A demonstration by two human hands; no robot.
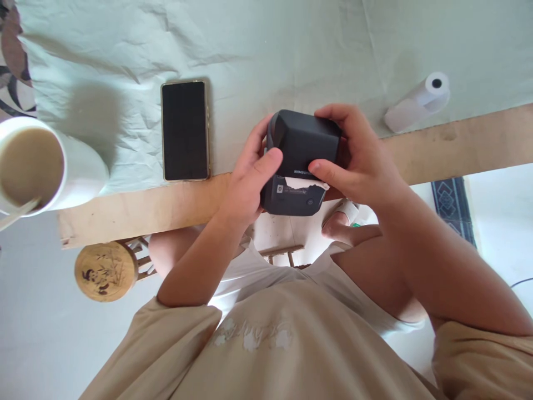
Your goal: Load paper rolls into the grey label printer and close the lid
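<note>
A dark label printer (308, 139) marked NIIMBOT is held between my two hands, above the table's front edge. A torn strip of white paper (306, 183) shows across its front, over a lower face with a power button. My left hand (254, 172) grips the printer's left side, thumb on top. My right hand (353, 150) closes round its right side, with the thumb pressed near the logo and the fingers at the far edge. The undersides of the printer and some fingertips are hidden.
On the greenish cloth (266, 50) lies a phone (185, 130), left of my hands. A white paper roll (416, 103) is to the right. A white cup (83, 166) with brownish liquid and a spoon stands far left. A round wooden stool (106, 271) is below the table.
</note>
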